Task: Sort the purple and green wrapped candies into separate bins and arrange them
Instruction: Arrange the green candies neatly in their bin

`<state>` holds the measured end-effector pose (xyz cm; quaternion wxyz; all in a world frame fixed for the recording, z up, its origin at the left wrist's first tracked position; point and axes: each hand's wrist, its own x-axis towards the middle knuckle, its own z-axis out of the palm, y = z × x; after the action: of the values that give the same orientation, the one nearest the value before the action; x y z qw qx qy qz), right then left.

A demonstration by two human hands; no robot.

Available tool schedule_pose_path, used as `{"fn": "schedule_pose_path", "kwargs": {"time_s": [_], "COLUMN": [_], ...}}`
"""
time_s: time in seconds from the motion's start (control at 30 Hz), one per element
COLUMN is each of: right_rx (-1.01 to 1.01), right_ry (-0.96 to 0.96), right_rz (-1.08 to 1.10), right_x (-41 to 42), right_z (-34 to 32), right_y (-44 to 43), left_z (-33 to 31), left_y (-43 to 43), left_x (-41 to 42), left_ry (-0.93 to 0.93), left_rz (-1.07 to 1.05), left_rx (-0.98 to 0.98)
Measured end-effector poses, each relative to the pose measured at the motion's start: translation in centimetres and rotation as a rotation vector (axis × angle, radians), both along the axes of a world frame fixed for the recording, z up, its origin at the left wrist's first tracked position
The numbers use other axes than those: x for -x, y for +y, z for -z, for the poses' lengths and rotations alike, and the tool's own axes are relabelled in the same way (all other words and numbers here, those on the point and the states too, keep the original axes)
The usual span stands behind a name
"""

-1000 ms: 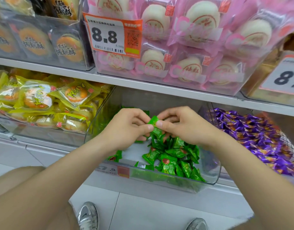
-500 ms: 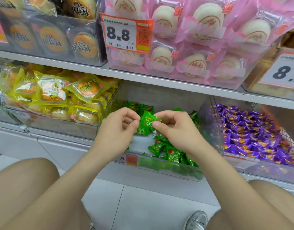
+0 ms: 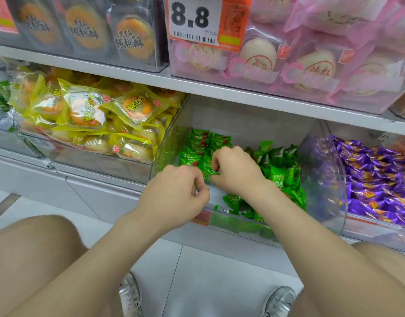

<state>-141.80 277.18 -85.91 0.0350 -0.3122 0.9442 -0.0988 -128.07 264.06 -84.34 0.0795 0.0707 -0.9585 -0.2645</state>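
Both grips have dropped lower and leftward into the green bin (image 3: 233, 225). Right grip (image 3: 237, 172) pinches a green candy (image 3: 208, 173) by its far end; left grip (image 3: 174, 197) pinches the near end. It lies longways between them. Neat row (image 3: 197, 145) sits just behind, clear wall (image 3: 166, 149) close left, loose pile (image 3: 285, 177) to the right, purple candies (image 3: 377, 172) well apart

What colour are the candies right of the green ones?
The candies are purple with orange marks, in the head view.
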Motion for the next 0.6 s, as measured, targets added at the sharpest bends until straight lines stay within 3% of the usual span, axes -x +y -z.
{"fn": "schedule_pose_path", "kwargs": {"time_s": [0.4,0.6], "right_rx": [0.039,0.132], "right_ry": [0.005,-0.028], "right_rz": [-0.021,-0.033], "right_x": [-0.3,0.1], "right_z": [-0.1,-3.5], "right_y": [0.4,3.3], "left_z": [0.0,0.1], "left_y": [0.2,0.1], "left_x": [-0.3,-0.2], "left_ry": [-0.029,-0.002], "left_rz": [0.062,0.078], "left_rx": [0.065,0.089]}}
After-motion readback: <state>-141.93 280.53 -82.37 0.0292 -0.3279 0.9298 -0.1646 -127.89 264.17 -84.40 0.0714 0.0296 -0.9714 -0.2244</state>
